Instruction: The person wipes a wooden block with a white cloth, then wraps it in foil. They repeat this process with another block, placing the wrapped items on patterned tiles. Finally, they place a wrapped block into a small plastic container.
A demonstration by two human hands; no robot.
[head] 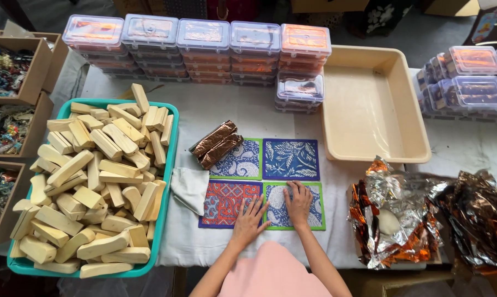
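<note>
Four patterned square cards lie in a two-by-two block on the white cloth. My left hand [249, 221] rests flat, fingers spread, on the lower edge of the red and blue card [223, 199]. My right hand [299, 202] presses on the green-edged blue card [309, 209] beside it. Behind them lie a green-edged blue card [243, 161] and a blue leaf-pattern card [290, 159]. Two brown foil-wrapped bars [216, 144] lie across the corner of the far left card. Neither hand grips anything.
A teal tray [170, 165] heaped with pale wooden blocks stands at the left. A folded white cloth [189, 187] lies beside it. Stacked clear lidded boxes [204, 49] line the back. An empty cream tray [369, 104] and crumpled foil wrappers [402, 220] are at the right.
</note>
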